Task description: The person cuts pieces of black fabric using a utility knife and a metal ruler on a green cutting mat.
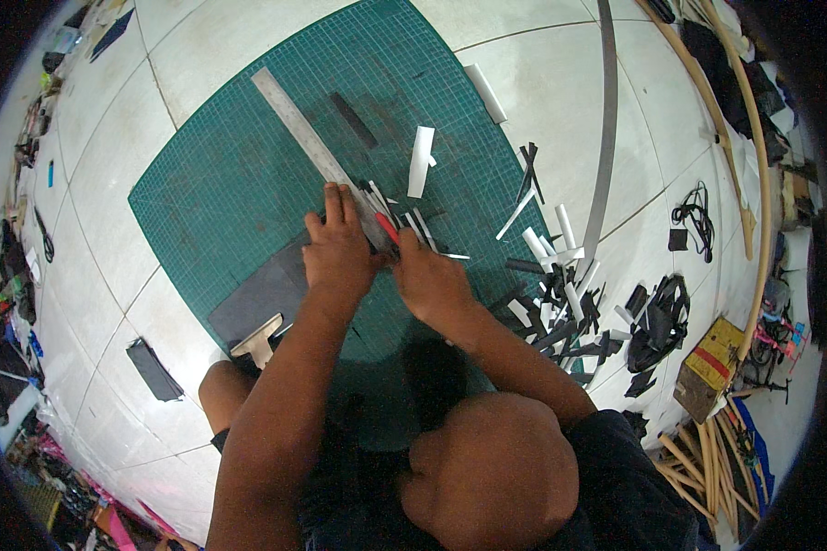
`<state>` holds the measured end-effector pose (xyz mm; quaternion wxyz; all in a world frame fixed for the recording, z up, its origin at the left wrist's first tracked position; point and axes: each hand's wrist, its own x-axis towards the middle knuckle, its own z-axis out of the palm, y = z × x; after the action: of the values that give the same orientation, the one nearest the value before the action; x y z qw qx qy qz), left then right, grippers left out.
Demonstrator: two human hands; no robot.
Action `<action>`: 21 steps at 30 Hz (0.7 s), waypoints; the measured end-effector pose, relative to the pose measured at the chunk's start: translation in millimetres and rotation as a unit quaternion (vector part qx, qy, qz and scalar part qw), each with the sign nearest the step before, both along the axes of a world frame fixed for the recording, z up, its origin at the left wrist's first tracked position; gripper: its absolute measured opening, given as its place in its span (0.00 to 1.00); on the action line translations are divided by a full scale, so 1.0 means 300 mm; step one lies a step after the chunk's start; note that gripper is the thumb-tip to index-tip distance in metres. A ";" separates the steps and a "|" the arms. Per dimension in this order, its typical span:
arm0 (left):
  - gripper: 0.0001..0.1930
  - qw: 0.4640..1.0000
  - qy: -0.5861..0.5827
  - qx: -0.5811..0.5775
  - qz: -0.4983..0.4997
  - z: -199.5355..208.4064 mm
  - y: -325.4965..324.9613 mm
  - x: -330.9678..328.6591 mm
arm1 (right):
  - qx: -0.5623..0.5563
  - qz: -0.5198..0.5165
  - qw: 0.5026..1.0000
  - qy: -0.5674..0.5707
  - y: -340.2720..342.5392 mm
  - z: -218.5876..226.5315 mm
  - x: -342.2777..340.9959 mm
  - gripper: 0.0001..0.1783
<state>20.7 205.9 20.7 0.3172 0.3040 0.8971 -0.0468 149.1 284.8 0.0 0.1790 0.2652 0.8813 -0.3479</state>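
A long steel ruler [296, 124] lies slantwise on the green cutting mat [211, 174]. My left hand [340, 246] presses down on its near end, with the fingers stretched out and spread. Partly under that hand is a dark grey sheet [259, 286]. My right hand [436, 280] is closed around a red utility knife [388, 227] beside the ruler; its blade cannot be made out. Several thin white and black strips [417, 225] lie by the knife. A tool with a pale wooden handle [259, 340] rests at the sheet's near edge.
A heap of black and white offcuts [560, 303] covers the mat's right edge and the tiles. A white piece [421, 163] and a dark strip [352, 119] lie farther up the mat. Right are a long grey strip [606, 119], black cord [694, 220] and yellow box [710, 367].
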 end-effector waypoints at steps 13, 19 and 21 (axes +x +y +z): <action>0.64 0.999 -0.022 0.026 0.017 0.009 0.000 0.004 | -0.089 -0.007 0.980 -0.179 -0.010 0.107 0.277 0.17; 0.65 0.999 0.010 0.034 -0.004 -0.010 -0.018 0.007 | -0.054 0.010 0.985 -0.163 0.013 0.146 0.285 0.15; 0.65 0.999 0.008 0.051 -0.001 -0.016 -0.023 0.001 | -0.061 0.012 0.986 -0.157 0.045 0.169 0.256 0.17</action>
<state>20.9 198.9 15.8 0.2942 0.3201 0.9005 -0.0039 226.0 298.3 50.6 0.3349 0.2944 0.8224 -0.3534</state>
